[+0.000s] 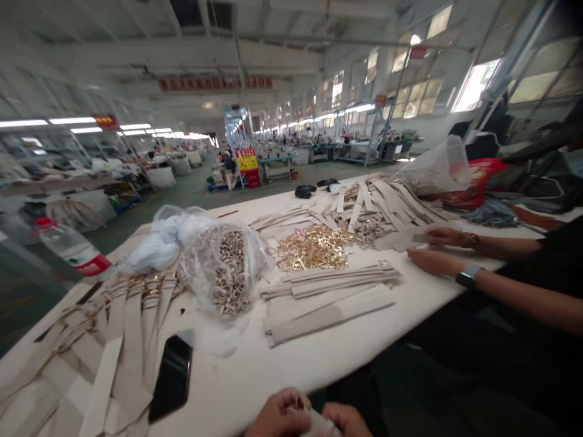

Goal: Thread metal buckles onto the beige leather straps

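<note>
At the bottom edge of the view, my left hand (283, 414) and my right hand (347, 420) are close together, fingers curled round a light grey strip (317, 423). The strip's lower part is cut off by the frame. Beyond them on the white table (291, 367) lie flat grey strips (332, 306) in stacks. Gold metal buckles (314, 249) form a pile behind those. A clear plastic bag (230, 270) of small grey loops stands left of the pile.
A black phone (172, 377) and buckled strips (130, 321) lie at left. Near the left edge is a bottle (73, 249). At right, another person's hands (432, 249) hold a strip. More strips (387, 203) and a red bag (478, 182) lie at the back.
</note>
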### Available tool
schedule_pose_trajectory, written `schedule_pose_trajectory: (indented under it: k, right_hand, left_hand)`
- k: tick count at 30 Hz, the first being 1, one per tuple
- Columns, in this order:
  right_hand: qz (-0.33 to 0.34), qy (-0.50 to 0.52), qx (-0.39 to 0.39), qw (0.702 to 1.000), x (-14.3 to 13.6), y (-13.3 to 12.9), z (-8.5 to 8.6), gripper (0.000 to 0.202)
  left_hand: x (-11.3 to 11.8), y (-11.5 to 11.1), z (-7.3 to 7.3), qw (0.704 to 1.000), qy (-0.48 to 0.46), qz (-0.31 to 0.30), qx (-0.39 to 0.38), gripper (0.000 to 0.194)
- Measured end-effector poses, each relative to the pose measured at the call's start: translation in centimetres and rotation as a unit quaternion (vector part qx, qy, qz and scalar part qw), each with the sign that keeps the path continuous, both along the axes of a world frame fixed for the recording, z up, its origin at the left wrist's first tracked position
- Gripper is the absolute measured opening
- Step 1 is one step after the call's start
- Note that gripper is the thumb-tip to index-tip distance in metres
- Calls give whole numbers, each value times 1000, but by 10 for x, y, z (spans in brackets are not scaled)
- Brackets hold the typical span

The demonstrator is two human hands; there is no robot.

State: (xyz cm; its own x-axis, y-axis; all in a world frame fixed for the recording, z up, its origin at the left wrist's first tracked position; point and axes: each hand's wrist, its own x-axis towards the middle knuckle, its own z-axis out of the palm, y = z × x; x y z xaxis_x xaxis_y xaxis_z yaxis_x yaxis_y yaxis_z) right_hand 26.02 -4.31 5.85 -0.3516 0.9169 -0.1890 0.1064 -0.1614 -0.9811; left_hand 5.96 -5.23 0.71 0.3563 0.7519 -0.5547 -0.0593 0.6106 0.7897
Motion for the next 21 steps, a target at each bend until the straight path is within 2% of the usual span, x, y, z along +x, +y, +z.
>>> schedule_pose_trajectory:
  k: [3, 5, 8, 11, 13, 14, 16, 17, 19, 21]
  right_hand:
    - [16, 17, -90, 996, -16, -23, -23, 33]
    - [37, 13, -126, 991, -17, -17, -23, 35]
    - [99, -27, -156, 982, -16, 5, -2, 33]
    - [175, -90, -113, 974, -22, 34, 28, 29]
    - [199, -163, 8, 966, -32, 57, 43, 29]
    - [184, -212, 90, 956, -39, 70, 47, 28]
    - [114, -311, 241, 912, -57, 97, 49, 25]
    - [79, -350, 289, 888, -67, 110, 46, 24]
    - [56, -405, 322, 854, -90, 135, 35, 19]
    - [77, -433, 317, 840, -115, 156, 21, 18]
  left_hand:
    - [2, -3, 12, 999, -36, -8, 27, 53]
    - [0, -2, 30, 997, -29, -20, 73, 45]
    - [-6, 1, 55, 992, -27, -32, 121, 38]
    - [-17, 13, 62, 988, -2, 11, 152, 35]
    - [-31, 25, 55, 982, 29, 70, 174, 37]
    - [-39, 32, 48, 977, 46, 101, 182, 39]
    - [-55, 44, 29, 967, 80, 163, 181, 43]
    - [-62, 49, 18, 962, 93, 188, 175, 44]
    - [-71, 55, 0, 955, 114, 219, 163, 46]
    - [-74, 57, -11, 950, 132, 223, 173, 44]
